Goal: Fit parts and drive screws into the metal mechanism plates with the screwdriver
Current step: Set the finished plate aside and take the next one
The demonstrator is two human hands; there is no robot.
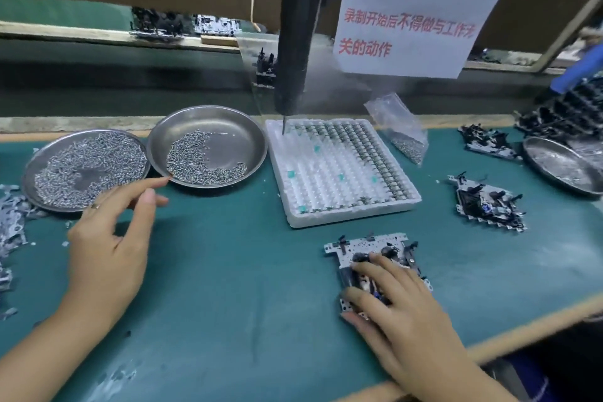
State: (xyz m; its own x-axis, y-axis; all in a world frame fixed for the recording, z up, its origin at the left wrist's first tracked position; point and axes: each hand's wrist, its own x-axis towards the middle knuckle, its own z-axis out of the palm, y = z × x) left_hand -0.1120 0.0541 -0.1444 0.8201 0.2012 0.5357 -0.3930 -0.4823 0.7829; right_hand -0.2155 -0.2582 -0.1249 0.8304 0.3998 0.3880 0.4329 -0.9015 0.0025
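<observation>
At five o'clock on the green mat (228, 271), the right hand (401, 310) presses flat, fingers spread, on a metal mechanism plate (368, 248). At nine, the left hand (107, 238) hovers, fingers loosely apart, index at a screw dish (228, 127). At twelve the hanging screwdriver (293, 42) overhangs a white foam tray (339, 173); more plates (489, 202) lie at three

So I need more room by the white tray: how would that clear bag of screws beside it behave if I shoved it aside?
The clear bag looks floppy: its thin plastic is crumpled and slumped. The screws sit bunched in its lower corner, so it would probably drag bottom-heavy rather than slide evenly across the green mat. Whether its top is sealed cannot be told, so screws might spill.
</observation>
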